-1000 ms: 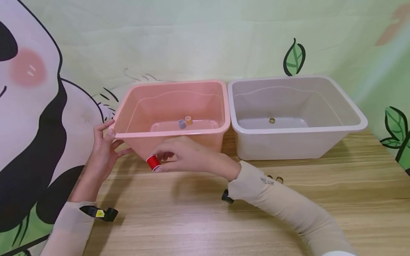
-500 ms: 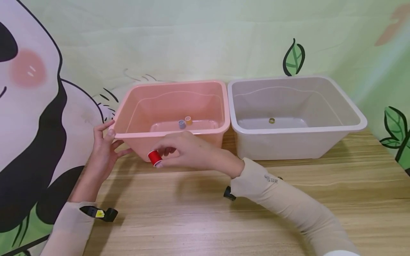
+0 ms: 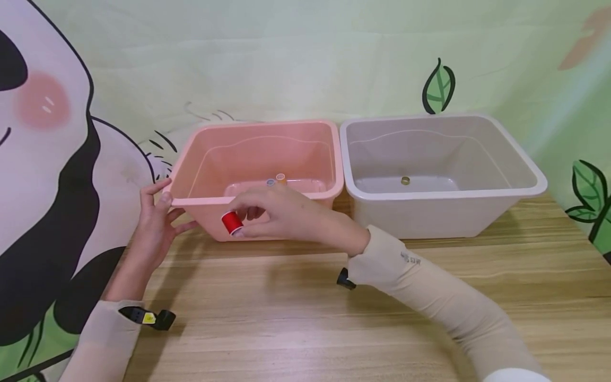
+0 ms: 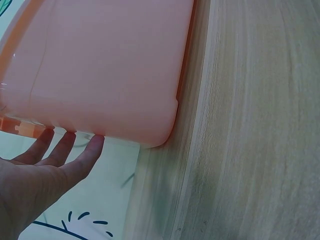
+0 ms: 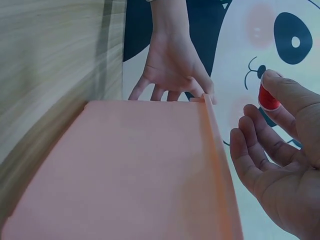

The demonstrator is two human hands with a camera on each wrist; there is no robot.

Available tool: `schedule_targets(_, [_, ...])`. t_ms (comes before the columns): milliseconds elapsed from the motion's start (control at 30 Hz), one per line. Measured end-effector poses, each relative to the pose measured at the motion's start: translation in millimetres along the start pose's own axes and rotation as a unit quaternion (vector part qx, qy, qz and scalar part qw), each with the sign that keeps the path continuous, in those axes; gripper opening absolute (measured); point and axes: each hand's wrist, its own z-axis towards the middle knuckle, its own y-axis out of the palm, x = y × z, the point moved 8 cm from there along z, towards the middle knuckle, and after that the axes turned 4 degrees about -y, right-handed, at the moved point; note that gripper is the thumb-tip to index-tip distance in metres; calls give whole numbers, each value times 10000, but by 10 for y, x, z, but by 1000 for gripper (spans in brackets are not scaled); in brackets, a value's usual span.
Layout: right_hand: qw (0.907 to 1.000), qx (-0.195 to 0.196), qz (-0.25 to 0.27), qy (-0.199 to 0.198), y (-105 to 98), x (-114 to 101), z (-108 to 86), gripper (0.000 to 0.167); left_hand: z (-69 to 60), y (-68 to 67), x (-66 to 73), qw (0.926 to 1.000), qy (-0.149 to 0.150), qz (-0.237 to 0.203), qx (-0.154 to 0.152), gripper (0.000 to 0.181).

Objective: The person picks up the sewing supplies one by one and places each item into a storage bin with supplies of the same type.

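1. In front of the near wall of the pink bin point(image 3: 205, 202), I have the red spool point(image 3: 232, 223) tilted in the right grip point(image 3: 281, 212), pinched between thumb and finger, the other fingers loosely bent.
2. At the bin's left end, the left grip point(image 3: 156, 223) is unclenched: its fingers are spread and touch the bin around the rim. I judge this to be a brace; I want it light, so the bin does not slide on the worktop point(image 3: 267, 318).
3. I take the step in hand to be bringing the spool up by this rim. I cannot tell whether it is higher than the rim yet, so I should lift first and reach forward second, sparing spool and knuckles a knock.
4. The black wrist camera point(image 3: 346, 278) sits low at the right wrist; I should keep that wrist high as well.
5. Inside the bin, the yellow spool point(image 3: 281, 178) and the blue spool point(image 3: 270, 181) sit close together, partly hidden by my knuckles. Should I release here, I would go low, beside them, and part the fingers gently, since a round thing may roll.
6. The grey bin point(image 3: 444, 196), with a gold ring point(image 3: 405, 180) on its floor, is just beside; my forearm should stay off its rim.
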Motion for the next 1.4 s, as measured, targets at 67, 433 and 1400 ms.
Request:
schedule_targets(67, [10000,-10,-31,-35,-22,-13,9,28,-2,-5,1,10000,-19,37,28,44])
schedule_targets(433, [9998,7,-214,-32,-150,-34,-7,24,2,7,2,10000,-12,8,-79,44])
schedule_targets(1400, [9966,-313,-720,264,-633,-60,200,24,22,-3,-21,10000,-7,53,-73,44])
